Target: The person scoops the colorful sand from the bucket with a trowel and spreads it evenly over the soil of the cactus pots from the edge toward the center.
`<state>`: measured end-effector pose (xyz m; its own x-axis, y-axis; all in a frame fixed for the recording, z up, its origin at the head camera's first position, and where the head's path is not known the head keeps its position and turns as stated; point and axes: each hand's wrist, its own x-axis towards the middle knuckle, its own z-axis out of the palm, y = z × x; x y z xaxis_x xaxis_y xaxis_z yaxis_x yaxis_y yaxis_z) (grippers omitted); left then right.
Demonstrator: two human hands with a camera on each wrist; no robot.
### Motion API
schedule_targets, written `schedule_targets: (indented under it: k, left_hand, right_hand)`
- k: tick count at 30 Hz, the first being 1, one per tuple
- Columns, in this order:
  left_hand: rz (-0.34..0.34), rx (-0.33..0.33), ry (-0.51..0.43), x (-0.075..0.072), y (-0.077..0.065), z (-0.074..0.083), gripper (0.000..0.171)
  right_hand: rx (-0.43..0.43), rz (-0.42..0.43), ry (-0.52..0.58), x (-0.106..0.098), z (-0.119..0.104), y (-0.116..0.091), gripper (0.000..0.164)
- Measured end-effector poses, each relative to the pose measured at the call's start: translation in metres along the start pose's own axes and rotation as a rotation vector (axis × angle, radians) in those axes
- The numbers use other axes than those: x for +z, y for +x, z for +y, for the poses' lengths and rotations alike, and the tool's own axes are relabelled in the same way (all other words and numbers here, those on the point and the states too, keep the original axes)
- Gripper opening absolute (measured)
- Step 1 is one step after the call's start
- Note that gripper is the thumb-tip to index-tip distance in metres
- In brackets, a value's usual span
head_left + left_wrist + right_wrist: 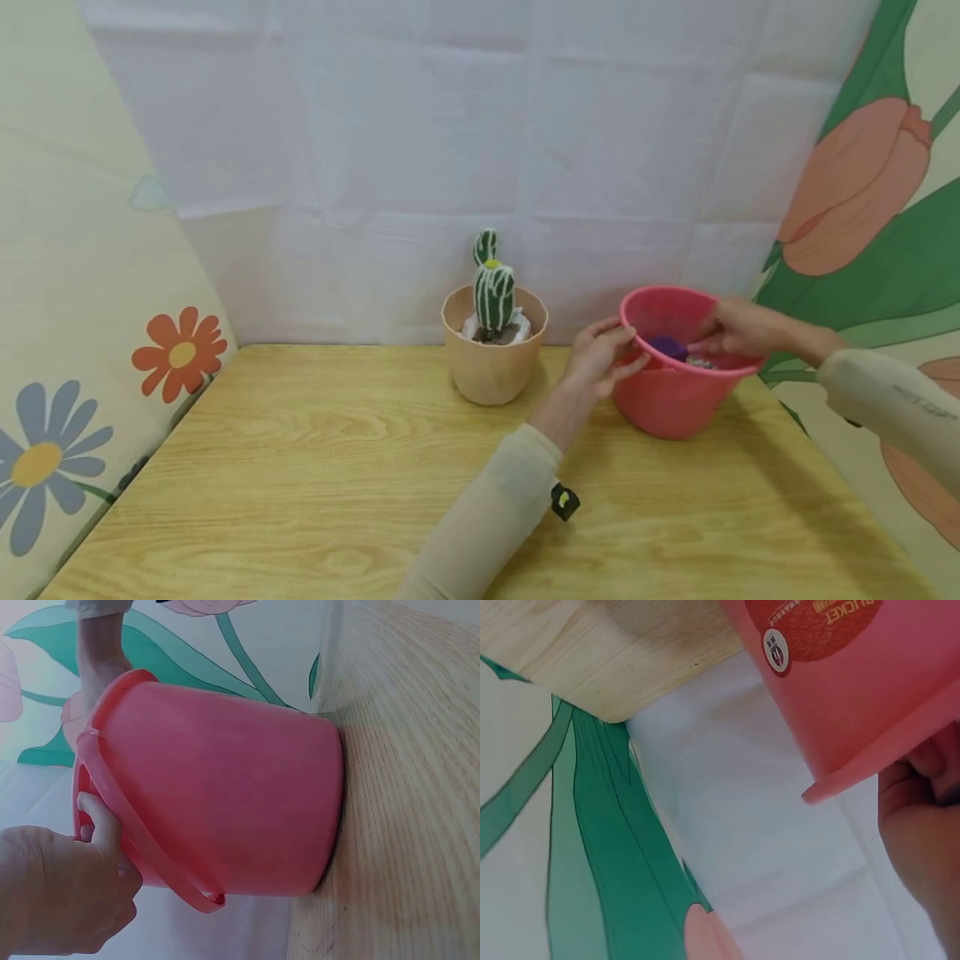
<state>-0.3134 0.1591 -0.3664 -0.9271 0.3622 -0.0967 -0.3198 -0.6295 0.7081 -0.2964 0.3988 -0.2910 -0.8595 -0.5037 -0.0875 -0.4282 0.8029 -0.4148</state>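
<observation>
A pink bucket (660, 400) with a hinged handle (150, 832) stands at the right of the wooden table. My left hand (600, 358) grips its rim on the left side, thumb over the edge, as the left wrist view shows. Inside the bucket, my right hand (738, 329) reaches down with curled fingers and pinches a purple rounded object (666, 347); the object's lower part is hidden behind the rim. Small pale grains (701, 363) lie beside it. In the right wrist view the right hand (922, 817) bends over the rim, its fingertips hidden.
A peach pot (491, 371) holding a green and white cactus (495, 300) stands left of the bucket, near the back edge of the table (300, 467). Behind hangs a white cloth (412, 167). Flower-patterned panels (900, 275) flank both sides.
</observation>
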Motion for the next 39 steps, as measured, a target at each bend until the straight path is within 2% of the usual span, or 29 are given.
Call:
schedule_targets:
  k: [7,11,18,23,31,39]
  left_hand:
    - [-0.003,0.001,-0.010,0.000,0.001,0.002,0.037]
    - [-0.006,0.004,-0.007,-0.001,0.002,0.004,0.038]
    - [0.008,-0.007,-0.004,-0.002,0.001,0.002,0.039]
    - [0.008,-0.010,-0.012,-0.002,0.002,0.001,0.037]
    - [0.017,-0.004,-0.012,0.000,0.001,0.000,0.038]
    - [0.015,0.001,-0.016,-0.001,0.002,-0.001,0.040]
  right_hand:
    - [0.008,0.015,0.043,-0.004,-0.002,-0.010,0.013]
    - [0.059,-0.001,0.091,-0.008,-0.004,-0.015,0.019]
    - [0.095,-0.022,0.137,-0.011,-0.004,-0.023,0.021]
    - [0.170,0.006,0.206,-0.013,0.000,-0.030,0.027]
    - [0.178,0.034,0.388,-0.021,0.003,-0.044,0.028]
    - [0.237,0.093,0.453,-0.018,0.005,-0.053,0.035]
